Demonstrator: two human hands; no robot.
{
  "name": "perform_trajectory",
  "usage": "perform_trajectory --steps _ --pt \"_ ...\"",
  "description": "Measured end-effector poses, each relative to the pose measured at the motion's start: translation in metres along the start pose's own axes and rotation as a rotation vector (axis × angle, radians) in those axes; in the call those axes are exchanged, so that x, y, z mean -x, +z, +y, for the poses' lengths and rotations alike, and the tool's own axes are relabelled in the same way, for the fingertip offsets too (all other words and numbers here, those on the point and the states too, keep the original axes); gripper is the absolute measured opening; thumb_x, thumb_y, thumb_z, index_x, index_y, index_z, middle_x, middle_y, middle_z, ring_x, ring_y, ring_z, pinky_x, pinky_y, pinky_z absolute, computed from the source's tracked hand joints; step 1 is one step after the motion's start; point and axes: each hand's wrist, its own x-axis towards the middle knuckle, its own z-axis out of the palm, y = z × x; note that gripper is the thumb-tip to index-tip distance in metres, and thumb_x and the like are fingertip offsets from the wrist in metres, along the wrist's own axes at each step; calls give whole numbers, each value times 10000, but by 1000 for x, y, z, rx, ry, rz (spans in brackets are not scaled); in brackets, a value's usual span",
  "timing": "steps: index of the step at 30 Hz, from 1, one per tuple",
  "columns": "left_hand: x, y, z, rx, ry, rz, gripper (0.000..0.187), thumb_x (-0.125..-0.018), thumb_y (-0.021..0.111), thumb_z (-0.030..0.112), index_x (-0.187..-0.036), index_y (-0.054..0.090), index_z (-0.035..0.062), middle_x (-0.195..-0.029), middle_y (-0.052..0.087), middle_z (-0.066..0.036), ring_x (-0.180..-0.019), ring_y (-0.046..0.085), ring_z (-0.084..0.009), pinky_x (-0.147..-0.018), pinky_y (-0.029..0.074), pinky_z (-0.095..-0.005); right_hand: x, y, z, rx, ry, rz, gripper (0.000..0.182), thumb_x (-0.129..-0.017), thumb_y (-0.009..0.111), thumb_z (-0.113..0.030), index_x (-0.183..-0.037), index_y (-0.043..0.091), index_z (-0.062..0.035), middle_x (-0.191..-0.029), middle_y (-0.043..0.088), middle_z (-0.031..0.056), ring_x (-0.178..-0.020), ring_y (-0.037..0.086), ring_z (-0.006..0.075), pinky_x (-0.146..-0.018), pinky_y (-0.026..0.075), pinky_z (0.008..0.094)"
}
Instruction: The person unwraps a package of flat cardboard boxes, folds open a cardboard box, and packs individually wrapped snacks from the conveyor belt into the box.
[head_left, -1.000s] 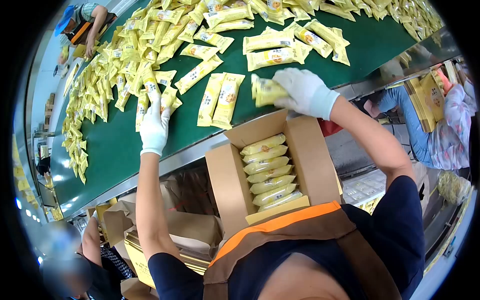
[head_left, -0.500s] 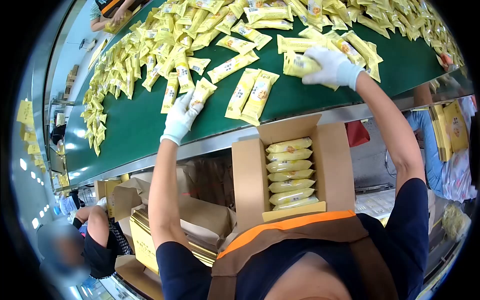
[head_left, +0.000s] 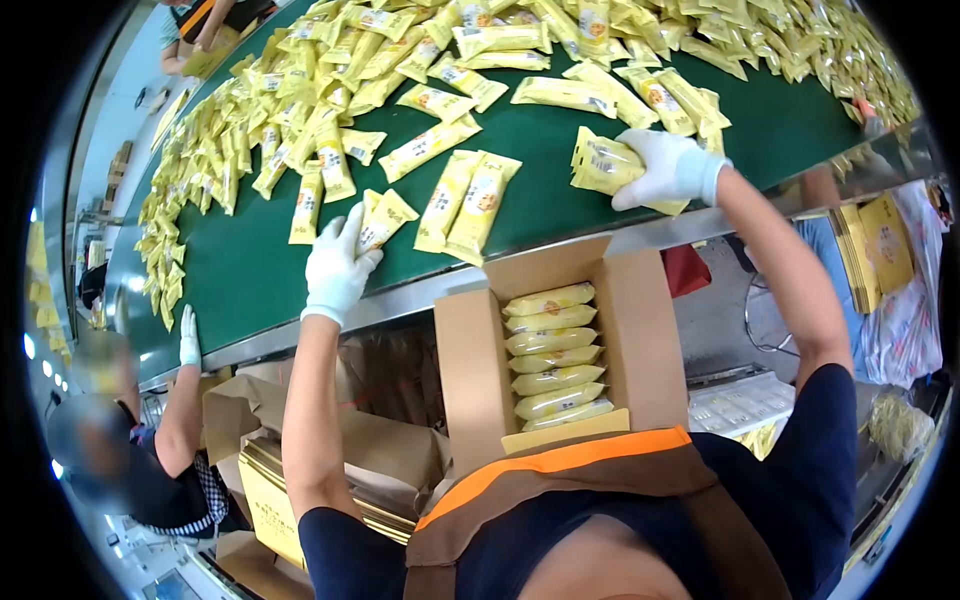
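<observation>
My left hand (head_left: 338, 265), in a white glove, has its fingers and thumb around a yellow wrapped packet (head_left: 388, 222) near the close edge of the green belt. Another packet's end shows behind that one. Further right, my gloved right hand (head_left: 668, 168) grips a bundle of yellow packets (head_left: 605, 163); how many is hidden by the hand. Two packets (head_left: 465, 205) lie side by side on the belt between my hands. Below them stands an open cardboard box (head_left: 465, 365) with its flaps out, holding a row of yellow packets (head_left: 555, 358).
A large heap of packets (head_left: 340, 75) covers the far part of the green belt (head_left: 265, 265), which has a metal edge. Folded yellow cartons (head_left: 268, 505) and brown paper are at lower left. A co-worker's gloved hand (head_left: 190, 337) rests at the belt's left edge. Other people are nearby.
The view has shifted, moving belt and box leftward. Both my hands have drawn nearer to me with their packets. The co-worker at left has brought a gloved hand to the belt edge.
</observation>
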Motion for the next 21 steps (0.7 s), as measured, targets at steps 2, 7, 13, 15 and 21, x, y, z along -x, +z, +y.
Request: perform_trajectory --steps 2,7,13,15,21 --pt "-10 -35 21 30 -165 -289 800 -771 758 276 -1485 403 213 -1227 612 -178 -1122 590 -333 -1006 437 -407 -15 -23 -7 -84 -178 83 975 -650 765 -597 -1340 484 32 -1209 603 240 -1116 603 320 -977 459 356" --pt "-42 -50 8 912 -78 -102 912 -716 807 156 -1472 336 -42 -1238 605 -201 -1096 611 -238 -952 486 -332 -119 -38 31 -417 -160 196 1051 -639 751 -664 -1335 495 80 -1327 539 263 -1262 509 314 -1104 340 369" --pt "-135 -18 53 755 116 -457 853 -677 841 414 -1365 526 20 -1177 666 -164 -1057 631 -235 -917 484 -324 -90 -29 -22 -167 -140 40 873 -666 751 -609 -1255 542 -1 -1164 630 210 -1077 615 293 -926 465 343" --pt "-135 -14 53 543 169 -410 836 -675 838 431 -1348 543 33 -1162 666 -182 -1064 630 -293 -930 477 -345 -69 -27 -20 -117 -126 94 890 -664 753 -606 -1283 524 -10 -1187 620 235 -1098 606 332 -943 463 360" --pt "-63 -32 8 -40 26 -231 924 -640 799 554 -1398 529 100 -1120 629 -202 -1082 577 -363 -968 427 -413 17 32 14 162 -223 577 894 -557 812 -444 -1279 483 -32 -1257 548 194 -1174 523 373 -1021 387 453"
